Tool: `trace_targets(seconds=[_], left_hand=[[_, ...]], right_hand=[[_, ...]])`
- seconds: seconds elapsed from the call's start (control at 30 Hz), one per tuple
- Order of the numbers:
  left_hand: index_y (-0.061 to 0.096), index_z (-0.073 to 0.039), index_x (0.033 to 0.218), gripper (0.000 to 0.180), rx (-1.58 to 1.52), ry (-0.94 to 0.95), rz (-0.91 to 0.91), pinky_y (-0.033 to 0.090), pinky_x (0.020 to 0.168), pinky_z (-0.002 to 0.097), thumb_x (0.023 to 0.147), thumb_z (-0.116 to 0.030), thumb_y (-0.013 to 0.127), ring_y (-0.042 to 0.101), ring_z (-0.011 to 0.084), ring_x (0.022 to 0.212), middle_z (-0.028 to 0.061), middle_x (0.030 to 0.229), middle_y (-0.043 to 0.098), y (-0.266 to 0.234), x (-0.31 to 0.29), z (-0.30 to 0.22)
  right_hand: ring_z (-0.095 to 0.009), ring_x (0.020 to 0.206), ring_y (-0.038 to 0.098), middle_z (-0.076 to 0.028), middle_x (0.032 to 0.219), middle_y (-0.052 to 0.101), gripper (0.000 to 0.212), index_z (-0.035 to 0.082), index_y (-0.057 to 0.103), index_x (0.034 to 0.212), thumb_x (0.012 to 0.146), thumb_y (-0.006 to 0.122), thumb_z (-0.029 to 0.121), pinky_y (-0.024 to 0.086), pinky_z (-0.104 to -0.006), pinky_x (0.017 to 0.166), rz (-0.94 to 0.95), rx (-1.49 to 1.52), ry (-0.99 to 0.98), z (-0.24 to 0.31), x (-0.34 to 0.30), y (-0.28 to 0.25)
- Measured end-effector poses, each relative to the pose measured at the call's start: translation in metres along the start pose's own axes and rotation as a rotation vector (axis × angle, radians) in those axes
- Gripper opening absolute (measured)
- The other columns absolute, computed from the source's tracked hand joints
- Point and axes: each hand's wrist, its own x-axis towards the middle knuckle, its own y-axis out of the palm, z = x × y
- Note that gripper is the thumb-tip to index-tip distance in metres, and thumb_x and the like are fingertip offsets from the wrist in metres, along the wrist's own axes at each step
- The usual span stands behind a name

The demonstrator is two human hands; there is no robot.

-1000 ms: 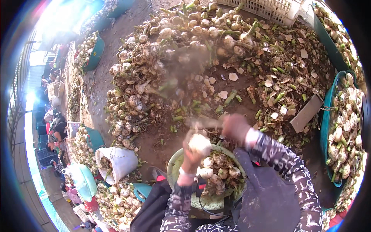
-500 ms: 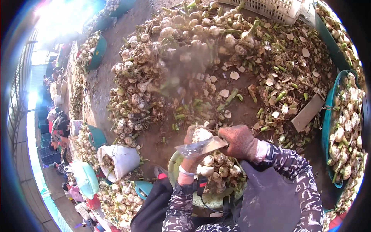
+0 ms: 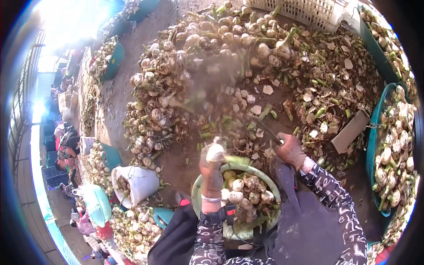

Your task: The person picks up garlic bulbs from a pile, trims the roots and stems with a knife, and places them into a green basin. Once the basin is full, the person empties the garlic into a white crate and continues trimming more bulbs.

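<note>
Hands (image 3: pixel 290 151) apart, left (image 3: pixel 211 176) curled around garlic (image 3: pixel 215 153)

Glare (image 3: pixel 75 26) whites out my upper left; a hazy smudge (image 3: pixel 212 77) clouds upper mid-view; motion blurs the green stem (image 3: pixel 238 160) beside my left hand (image 3: pixel 211 174); rim lines bend.

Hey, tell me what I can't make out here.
All in the head view:
Floor of the basin: hidden under heaped garlic.
Grip of the left hand: blurred, partly covered by its bulb.
Blade of the knife: turned nearly edge-on.
Part of the ground pile: blurred by haze.
White crate: cut off by top edge.
</note>
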Motion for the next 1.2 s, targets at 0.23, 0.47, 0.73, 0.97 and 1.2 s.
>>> trace_targets(seconds=[0.23, 0.47, 0.73, 0.97, 1.2], left_hand=[[0.058, -0.004, 0.11, 0.037, -0.614, -0.121, -0.158, 0.056, 0.079, 0.0457, 0.085, -0.031, 0.056, 0.061, 0.0254, 0.092, 0.0112, 0.105, 0.061, -0.023, -0.008, 0.041], [0.047, -0.005, 0.122, 0.053, 0.077, -0.045, 0.492, 0.04, 0.099, 0.0382, 0.079, -0.026, 0.07, 0.054, 0.0223, 0.101, 0.0065, 0.105, 0.056, -0.011, -0.018, -0.023], [0.046, -0.008, 0.129, 0.064, 1.179, 0.292, 0.131, 0.041, 0.098, 0.0373, 0.071, -0.011, 0.072, 0.049, 0.0285, 0.12, 0.0169, 0.128, 0.052, -0.092, 0.142, -0.029], [0.039, -0.014, 0.135, 0.08, 1.887, 0.216, 0.106, 0.049, 0.086, 0.0431, 0.065, -0.018, 0.078, 0.056, 0.0409, 0.105, 0.0241, 0.119, 0.054, -0.151, 0.242, 0.014], [0.053, -0.007, 0.12, 0.076, 1.13, 0.249, 0.179, 0.05, 0.082, 0.0364, 0.058, -0.038, 0.084, 0.062, 0.0265, 0.092, 0.0155, 0.103, 0.061, -0.122, 0.145, 0.001]], right_hand=[[-0.029, 0.07, 0.065, -0.019, 0.074, 0.063, 0.026, 0.006, 0.063, 0.079, 0.082, 0.062, 0.031, 0.049, -0.0398, 0.062, -0.128, 0.425, -0.145, 0.091, -0.002, -0.024], [-0.037, 0.09, 0.063, -0.023, 0.091, 0.066, 0.039, 0.006, 0.068, 0.096, 0.072, 0.063, 0.037, 0.05, -0.0425, 0.083, 0.399, -0.114, -0.025, 0.002, 0.001, 0.041], [-0.041, 0.087, 0.062, -0.024, 0.088, 0.065, 0.039, 0.005, 0.066, 0.096, 0.073, 0.06, 0.036, 0.05, -0.0461, 0.079, 0.237, -0.105, 0.035, -0.014, -0.003, 0.023], [-0.042, 0.082, 0.062, -0.024, 0.083, 0.064, 0.034, 0.004, 0.066, 0.091, 0.074, 0.06, 0.034, 0.05, -0.0468, 0.075, 0.261, -0.143, -0.004, -0.001, -0.001, 0.03], [-0.041, 0.072, 0.061, -0.021, 0.074, 0.063, 0.034, 0.005, 0.064, 0.079, 0.079, 0.062, 0.04, 0.047, -0.0473, 0.065, 0.107, 0.077, -0.084, 0.024, 0.009, 0.02]])
